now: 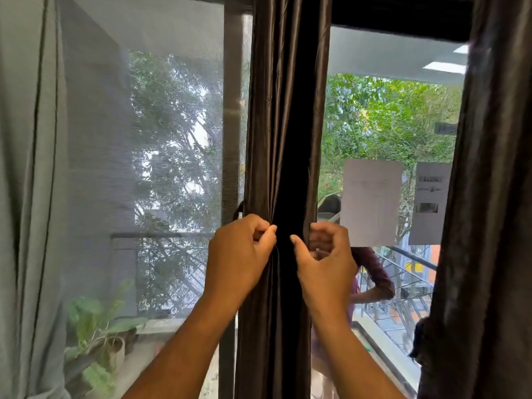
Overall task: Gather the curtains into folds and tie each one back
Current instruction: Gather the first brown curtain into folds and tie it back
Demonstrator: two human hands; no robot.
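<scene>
middle brown curtain [285,139] cut off by top and bottom edges. right curtain [489,197] cropped at right edge. tie in left hand [239,254] only thin dark strand, perhaps thread. right hand [325,254] fingertips [316,234] tucked behind fold. print on window papers [371,203] blurred, unreadable. both forearms cropped at bottom.

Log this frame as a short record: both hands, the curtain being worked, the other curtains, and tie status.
left hand: pinching the left edge of the middle curtain
right hand: pinching its right edge
middle curtain: dark brown, gathered into a narrow column
right curtain: dark, hanging at the frame edge
left curtain: grey, hanging loose
tie: thin dark cord by left hand; no knot visible
</scene>
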